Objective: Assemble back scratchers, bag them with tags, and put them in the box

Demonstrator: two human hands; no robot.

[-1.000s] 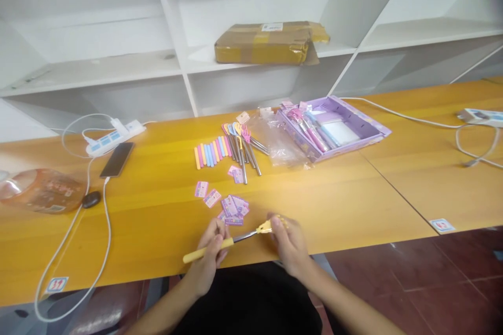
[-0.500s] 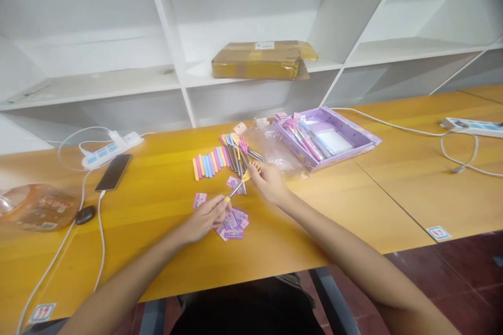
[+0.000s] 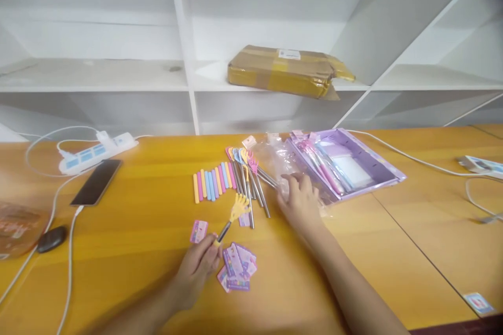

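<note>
My left hand (image 3: 200, 261) is closed round the handle of a yellow back scratcher (image 3: 239, 208), its hand-shaped head pointing up and away over the table. My right hand (image 3: 301, 201) rests at the near side of the clear plastic bags (image 3: 281, 154), fingers bent and apart, touching the film. Between the hands lies a bunch of back scratchers with metal rods (image 3: 257, 188) and pink, yellow and blue heads. Left of them is a row of coloured handle tubes (image 3: 214, 180). Printed cards (image 3: 238, 267) lie in a loose pile beside my left hand, with a single card (image 3: 199, 231) farther left.
A purple box (image 3: 377, 170) holding bagged back scratchers stands at the right. On the left are a power strip (image 3: 98, 152), a phone (image 3: 96, 182), cables and a black mouse-like object (image 3: 52, 239). A taped cardboard box (image 3: 283, 70) sits on the shelf behind.
My right hand has let go of the yellow scratcher head and moved right to the plastic bags. My left hand still holds the scratcher. The view has shifted.
</note>
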